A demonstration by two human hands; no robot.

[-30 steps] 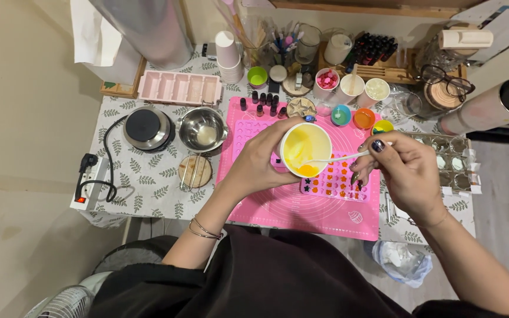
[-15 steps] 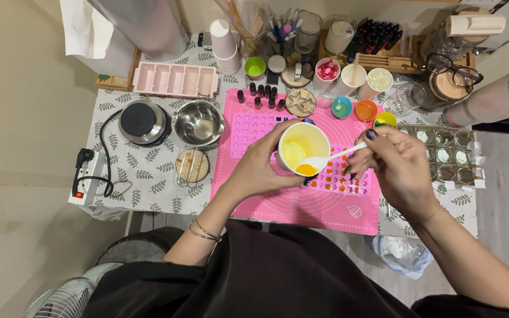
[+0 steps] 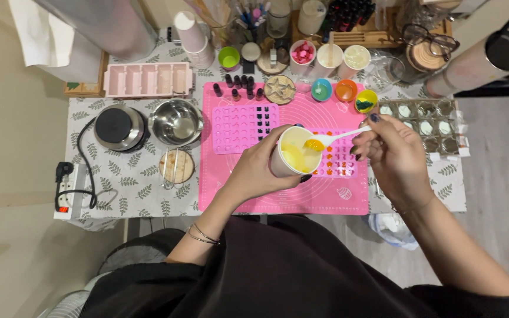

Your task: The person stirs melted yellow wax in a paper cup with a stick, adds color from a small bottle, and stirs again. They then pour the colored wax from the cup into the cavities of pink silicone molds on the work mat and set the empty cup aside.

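Two hands at frame centre. Left hand (image 3: 254, 174) wraps the paper cup (image 3: 293, 152) of yellow liquid, tilted rightward. Right hand (image 3: 393, 154) pinches the white spoon (image 3: 337, 138), handle running right, bowl over the cup's rim, above the small pink mould (image 3: 340, 162).

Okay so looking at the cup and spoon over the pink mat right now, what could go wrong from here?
The white spoon in the right hand carries a full load of yellow liquid, so it could drip onto the pink mat or into the wrong cavities of the small pink mould. The left hand holds the paper cup tilted, so the mix may slop over the rim. The small dark bottles nearby could be knocked by a reach.
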